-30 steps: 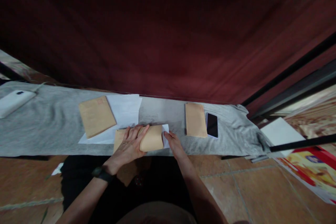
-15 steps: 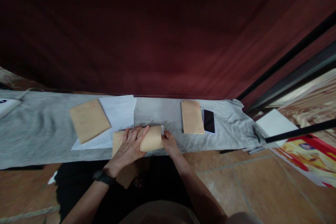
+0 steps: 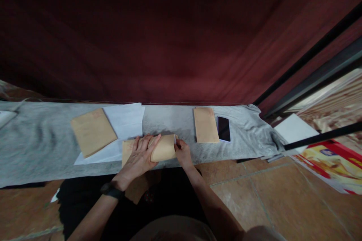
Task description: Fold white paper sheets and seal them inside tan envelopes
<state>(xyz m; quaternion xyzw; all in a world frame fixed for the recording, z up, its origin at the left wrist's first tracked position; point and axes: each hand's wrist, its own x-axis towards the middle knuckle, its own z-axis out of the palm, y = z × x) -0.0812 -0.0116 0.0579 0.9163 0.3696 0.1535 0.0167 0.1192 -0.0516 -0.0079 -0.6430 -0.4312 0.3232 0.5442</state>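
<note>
A tan envelope (image 3: 164,147) lies on the grey cloth (image 3: 42,147) in front of me, bulging as if something is inside. My left hand (image 3: 140,157) rests flat on its left half, fingers spread and pressing it down. My right hand (image 3: 183,153) is at the envelope's right end, fingers pinched on a small white paper edge (image 3: 175,140) that sticks out of the opening. A dark watch (image 3: 112,191) sits on my left wrist.
Another tan envelope (image 3: 92,131) lies on white sheets (image 3: 127,120) at the left. A third envelope (image 3: 205,124) and a dark phone (image 3: 223,128) lie to the right. A dark red curtain (image 3: 169,45) hangs behind. Tiled floor (image 3: 268,203) and a colourful printed sheet (image 3: 330,162) are at the right.
My right hand has pushed in against the envelope's right end, and most of the white paper that showed there has gone inside. My left hand has held still. The view shifted slightly.
</note>
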